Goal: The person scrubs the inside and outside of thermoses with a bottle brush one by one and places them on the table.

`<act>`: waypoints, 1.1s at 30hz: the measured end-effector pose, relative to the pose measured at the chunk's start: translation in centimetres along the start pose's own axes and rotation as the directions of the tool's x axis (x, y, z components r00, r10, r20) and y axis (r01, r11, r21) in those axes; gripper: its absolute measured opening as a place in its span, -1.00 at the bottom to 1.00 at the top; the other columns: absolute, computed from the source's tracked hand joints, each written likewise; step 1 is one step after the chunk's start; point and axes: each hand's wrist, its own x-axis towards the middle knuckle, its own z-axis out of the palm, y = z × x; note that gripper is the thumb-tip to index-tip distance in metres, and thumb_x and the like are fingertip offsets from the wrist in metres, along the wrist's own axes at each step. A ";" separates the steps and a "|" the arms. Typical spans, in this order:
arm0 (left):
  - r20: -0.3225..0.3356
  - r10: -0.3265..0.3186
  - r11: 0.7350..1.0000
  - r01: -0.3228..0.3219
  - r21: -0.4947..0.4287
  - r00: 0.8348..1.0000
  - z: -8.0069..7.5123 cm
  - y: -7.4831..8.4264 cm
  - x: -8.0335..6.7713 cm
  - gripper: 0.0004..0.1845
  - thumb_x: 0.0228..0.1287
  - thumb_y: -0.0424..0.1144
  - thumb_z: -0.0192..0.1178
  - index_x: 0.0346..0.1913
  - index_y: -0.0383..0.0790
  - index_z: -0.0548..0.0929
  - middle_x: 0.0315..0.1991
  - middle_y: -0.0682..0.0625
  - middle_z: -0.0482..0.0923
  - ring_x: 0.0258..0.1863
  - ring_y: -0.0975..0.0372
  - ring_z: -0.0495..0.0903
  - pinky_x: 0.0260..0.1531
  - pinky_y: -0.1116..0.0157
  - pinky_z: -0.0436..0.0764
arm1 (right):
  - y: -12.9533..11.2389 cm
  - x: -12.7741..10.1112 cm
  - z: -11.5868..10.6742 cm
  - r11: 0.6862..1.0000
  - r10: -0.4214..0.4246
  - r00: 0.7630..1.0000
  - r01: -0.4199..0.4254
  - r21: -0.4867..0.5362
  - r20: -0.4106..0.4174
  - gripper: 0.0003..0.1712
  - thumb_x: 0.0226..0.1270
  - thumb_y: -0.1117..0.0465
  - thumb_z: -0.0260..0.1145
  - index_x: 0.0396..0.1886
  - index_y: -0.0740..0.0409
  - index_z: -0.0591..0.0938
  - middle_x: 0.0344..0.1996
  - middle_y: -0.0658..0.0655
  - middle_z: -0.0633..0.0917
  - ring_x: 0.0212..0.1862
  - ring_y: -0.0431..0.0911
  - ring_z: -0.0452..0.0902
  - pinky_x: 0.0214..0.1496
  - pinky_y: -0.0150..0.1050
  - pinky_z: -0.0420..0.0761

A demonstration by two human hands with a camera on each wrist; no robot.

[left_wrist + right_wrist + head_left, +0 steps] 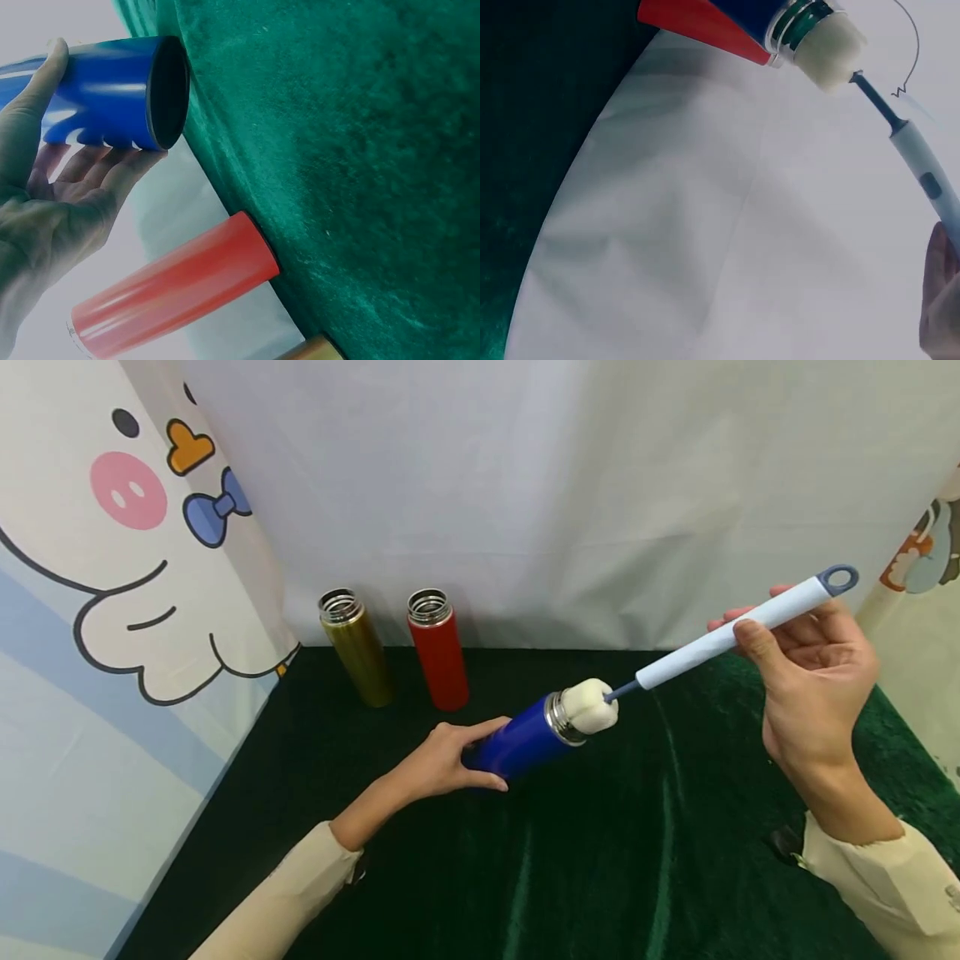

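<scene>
Over on the left there's a cartoon curtain (112, 568) with a pink-cheeked character hanging beside the dark green velvet cloth (600, 860), and at the back of that cloth stand two open flasks side by side: a gold bottle (358, 647) and, just right of it, a red bottle (438, 649). A bit nearer the camera the person's left hand (446, 760) has its fingers and thumb curled round the base end of a blue bottle (525, 743), holding it tilted so the steel mouth points up and to the right, with the bottom lifted just off the cloth in the left wrist view. Right at that mouth sits the white sponge head (591, 706) of a bottle brush (720, 639), partly poked into the opening. Further right, the right hand (813, 685) pinches the brush's pale handle between thumb and fingers, up in the air above the cloth, with the grey hanging loop sticking out past the knuckles.
</scene>
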 end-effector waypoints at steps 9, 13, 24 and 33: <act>0.023 0.017 1.000 -0.017 -0.007 1.000 0.6 0.1 -0.4 -0.09 0.18 -0.02 0.50 0.56 0.02 0.30 0.37 -0.19 0.53 0.31 -0.05 0.58 0.31 -0.10 0.56 | 0.6 -1.3 0.3 1.000 0.026 0.999 -0.026 -0.008 0.047 -0.62 0.17 0.78 0.24 0.03 0.68 0.54 -0.28 0.34 0.81 -0.23 0.08 0.83 -0.11 -0.15 0.78; 0.015 0.020 1.000 -0.020 -0.005 1.000 0.5 0.0 -0.3 -0.09 0.17 -0.02 0.51 0.56 0.00 0.31 0.37 -0.19 0.53 0.31 -0.06 0.58 0.31 -0.10 0.56 | 1.0 -1.8 0.2 0.999 0.052 0.995 -0.052 -0.005 0.090 -0.62 0.20 0.77 0.21 0.04 0.69 0.52 -0.24 0.35 0.81 -0.20 0.08 0.83 -0.12 -0.15 0.78; -0.008 0.004 1.000 -0.004 -0.027 1.000 0.0 -0.9 -0.6 -0.07 0.16 -0.05 0.52 0.57 -0.01 0.29 0.38 -0.22 0.52 0.32 -0.09 0.57 0.30 -0.14 0.55 | 1.8 -2.1 0.1 0.987 0.144 0.961 -0.123 -0.105 0.235 -0.68 0.36 0.68 0.14 0.09 0.64 0.56 -0.13 0.29 0.82 -0.07 0.00 0.82 -0.07 -0.26 0.77; 0.003 0.010 0.998 -0.010 -0.054 1.000 0.0 -0.9 -0.2 -0.05 0.18 -0.05 0.50 0.58 -0.03 0.25 0.40 -0.23 0.49 0.34 -0.10 0.55 0.32 -0.16 0.53 | 2.1 -2.1 -0.5 0.973 0.192 0.899 -0.123 -0.193 0.394 -0.67 0.41 0.63 0.12 0.13 0.63 0.54 -0.05 0.26 0.81 0.03 -0.03 0.78 0.03 -0.30 0.74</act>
